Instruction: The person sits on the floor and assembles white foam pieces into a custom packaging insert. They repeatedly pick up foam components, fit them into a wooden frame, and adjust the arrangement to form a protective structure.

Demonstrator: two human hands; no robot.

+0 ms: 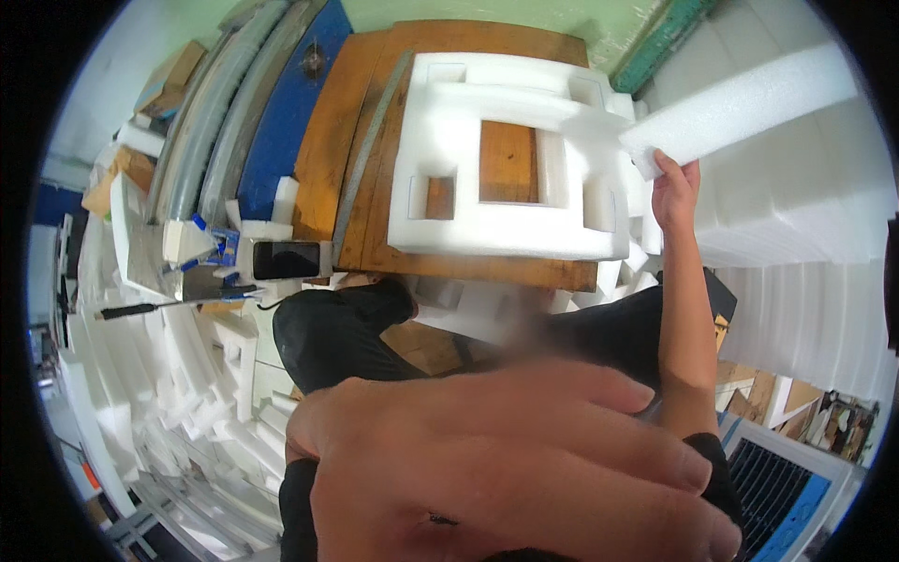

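My right hand [676, 195] reaches forward at the right. Its thumb lies on the near end of a long white foam block [749, 103], with the other fingers at the edge. That block slants up to the right against a tall stack of white foam. Close to the camera, my left hand [510, 459] stretches across the lower middle, back facing up and fingers extended to the right. Nothing shows in it, though its palm side is hidden. On the wooden table [365, 206] lies a square white foam frame [421, 140] with a central opening and recesses at its corners.
Stacked foam sheets [787, 206] rise at the right. A phone [287, 260] and a blue-and-white tool [201, 242] sit left of the table. Long wrapped rolls [211, 112] lean at the back left. Foam offcuts [187, 365] pile up on the left floor.
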